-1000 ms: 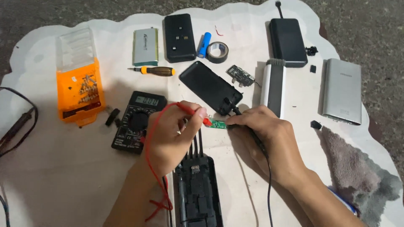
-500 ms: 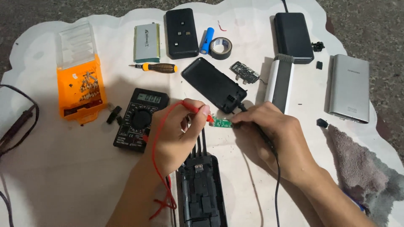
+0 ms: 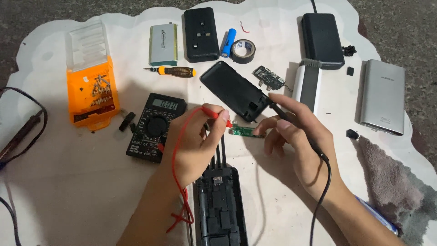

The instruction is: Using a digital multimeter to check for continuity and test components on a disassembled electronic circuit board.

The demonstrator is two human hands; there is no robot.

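Working over the white sheet [image 3: 68, 182], I see an open black casing [image 3: 221, 209] lying between my forearms and a black multimeter [image 3: 156, 126] just left of my left hand [image 3: 193, 146], which pinches the red probe [image 3: 211, 111] by its tip. My right hand [image 3: 300, 141] grips the black probe [image 3: 277, 109] like a pen. Smallest, the green circuit board [image 3: 242, 132] lies between both hands, beside a black power bank [image 3: 234, 90].
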